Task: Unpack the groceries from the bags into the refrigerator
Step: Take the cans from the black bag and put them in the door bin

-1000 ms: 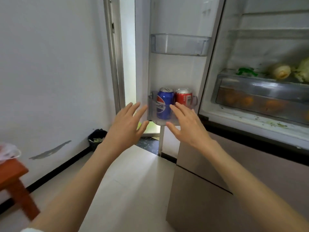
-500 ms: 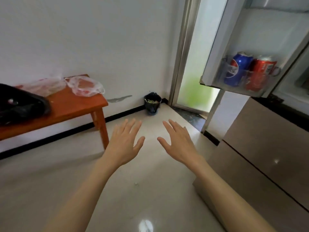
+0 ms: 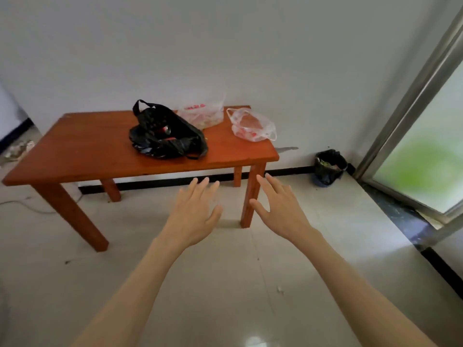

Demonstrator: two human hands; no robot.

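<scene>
A black plastic bag (image 3: 165, 136) lies on a low red-brown wooden table (image 3: 87, 149), with a can's top (image 3: 166, 129) showing in its opening. Behind it stands a clear bag (image 3: 200, 113) with red print and some contents. A second, flatter clear bag (image 3: 250, 125) lies at the table's right end. My left hand (image 3: 194, 212) and my right hand (image 3: 280, 209) hover open and empty in front of the table's near right leg, fingers spread, well below and short of the bags. The refrigerator is out of view.
A small bin with a black liner (image 3: 328, 167) stands in the corner by the wall. A glass sliding door (image 3: 423, 161) with a metal frame fills the right side. The floor is pale glossy tile. A thin cable (image 3: 30, 206) lies on the floor at left.
My view has swung left from the refrigerator door with its two cans to the table with the bags. Both hands stayed open and empty throughout.
</scene>
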